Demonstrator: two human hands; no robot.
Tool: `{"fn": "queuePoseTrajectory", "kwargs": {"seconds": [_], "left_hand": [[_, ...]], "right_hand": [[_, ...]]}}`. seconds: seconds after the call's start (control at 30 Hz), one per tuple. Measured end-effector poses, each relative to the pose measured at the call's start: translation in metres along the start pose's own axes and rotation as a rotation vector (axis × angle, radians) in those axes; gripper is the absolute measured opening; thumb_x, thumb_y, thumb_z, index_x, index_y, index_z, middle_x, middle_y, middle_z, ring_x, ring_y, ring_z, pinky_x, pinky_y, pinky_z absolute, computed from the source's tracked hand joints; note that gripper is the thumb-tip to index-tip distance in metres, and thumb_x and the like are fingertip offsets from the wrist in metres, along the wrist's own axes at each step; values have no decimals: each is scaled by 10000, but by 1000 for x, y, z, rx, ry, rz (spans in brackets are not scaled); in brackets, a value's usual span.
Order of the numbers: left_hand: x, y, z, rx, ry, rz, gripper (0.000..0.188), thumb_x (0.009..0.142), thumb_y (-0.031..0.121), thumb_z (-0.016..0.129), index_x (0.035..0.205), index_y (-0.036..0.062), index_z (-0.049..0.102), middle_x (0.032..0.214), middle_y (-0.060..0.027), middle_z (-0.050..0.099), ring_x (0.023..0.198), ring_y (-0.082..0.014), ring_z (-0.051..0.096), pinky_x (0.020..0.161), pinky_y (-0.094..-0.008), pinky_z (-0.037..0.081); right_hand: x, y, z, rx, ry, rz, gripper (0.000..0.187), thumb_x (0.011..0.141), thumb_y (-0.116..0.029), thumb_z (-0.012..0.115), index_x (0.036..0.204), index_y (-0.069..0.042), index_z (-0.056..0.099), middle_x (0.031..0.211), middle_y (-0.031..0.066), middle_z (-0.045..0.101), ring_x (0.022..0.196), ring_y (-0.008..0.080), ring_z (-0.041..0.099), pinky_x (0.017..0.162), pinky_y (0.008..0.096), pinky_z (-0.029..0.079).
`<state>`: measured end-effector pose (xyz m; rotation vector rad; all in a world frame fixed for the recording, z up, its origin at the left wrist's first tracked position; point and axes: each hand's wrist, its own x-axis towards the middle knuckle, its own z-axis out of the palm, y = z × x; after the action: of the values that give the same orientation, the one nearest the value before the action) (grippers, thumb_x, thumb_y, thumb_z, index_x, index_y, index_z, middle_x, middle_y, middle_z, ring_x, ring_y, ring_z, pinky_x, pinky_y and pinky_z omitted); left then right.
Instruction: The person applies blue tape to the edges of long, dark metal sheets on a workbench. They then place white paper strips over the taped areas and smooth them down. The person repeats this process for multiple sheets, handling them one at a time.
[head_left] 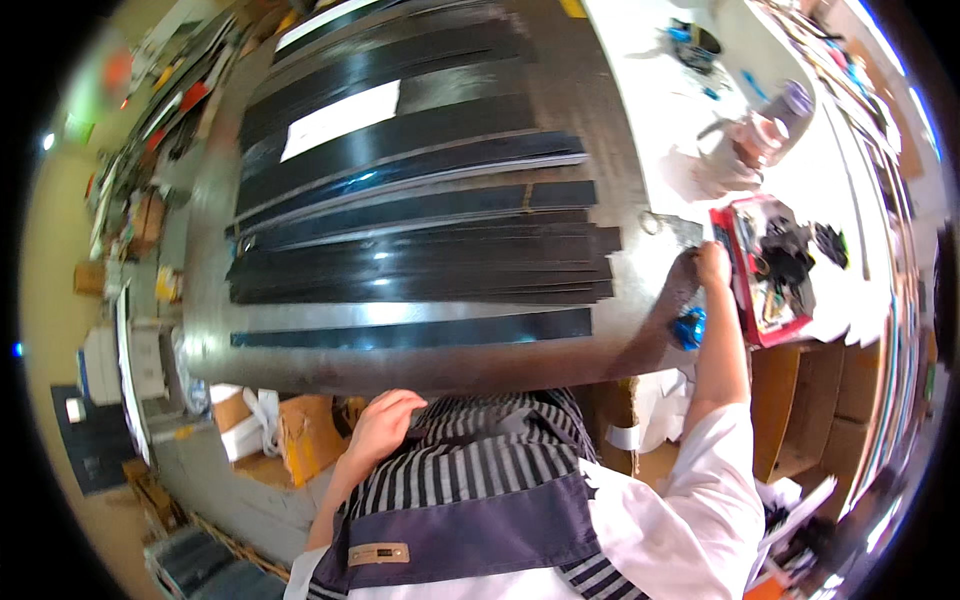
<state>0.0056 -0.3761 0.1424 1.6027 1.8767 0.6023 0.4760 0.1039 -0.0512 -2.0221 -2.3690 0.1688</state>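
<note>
The person's right hand (712,266), three o'clock, beside a red bin (785,333), grip unclear; left hand (386,424), seven o'clock, fingers loosely extended.

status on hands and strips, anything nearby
Right hand at red box, grip unclear. Left hand looks empty, near apron. Dark strips on table. Blue bundle beside right forearm.

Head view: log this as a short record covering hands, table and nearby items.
Left hand: near the table's front edge, no held thing visible
Right hand: beside the red box, grip unclear
Table: dark strips, grouped; one lone strip nearest the person
Paper: white sheet on strips
Nearby: blue item by the right forearm
</note>
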Motion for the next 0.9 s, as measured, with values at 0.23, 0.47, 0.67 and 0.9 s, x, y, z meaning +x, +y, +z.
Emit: {"fn": "queuePoseTrajectory", "kwargs": {"seconds": [0.23, 0.47, 0.67, 0.9], "left_hand": [[-26, -23, 13, -28, -96, -129, 232, 913, 39, 555, 1110, 17, 676, 1130, -129, 654, 1036, -317, 633, 890, -387, 510], [-49, -102, -22, -54, 89, -210, 240, 920, 76, 575, 1125, 7, 679, 1141, -134, 647, 1019, -317, 639, 877, -392, 511], [-102, -307, -87, 74, 713, -598, 388, 812, 70, 736, 1195, 46, 673, 1115, -126, 635, 874, -228, 647, 772, -345, 545], [-139, -473, -186, 156, 910, -839, 699, 765, 201, 825, 1366, 16, 519, 1292, -250, 514, 1203, -396, 505, 1020, -424, 437]], "right_hand": [[-24, -33, -29, 97, 35, 4, 228, 836, -77, 663, 1059, -87, 618, 1019, 204, 675, 987, 394, 653, 801, 488, 532], [-145, -101, -11, 1310, 10, 36, 60, 895, -55, 629, 910, -15, 586, 805, 35, 601, 758, 123, 570, 656, 289, 463], [-301, -290, -29, 1599, -342, 136, 83, 867, 9, 648, 933, -26, 612, 794, 13, 627, 662, 103, 570, 633, 227, 458], [-401, -465, -6, 1605, -575, 205, 165, 847, 38, 675, 1003, -13, 666, 839, 25, 667, 697, 101, 596, 652, 229, 473]]}}
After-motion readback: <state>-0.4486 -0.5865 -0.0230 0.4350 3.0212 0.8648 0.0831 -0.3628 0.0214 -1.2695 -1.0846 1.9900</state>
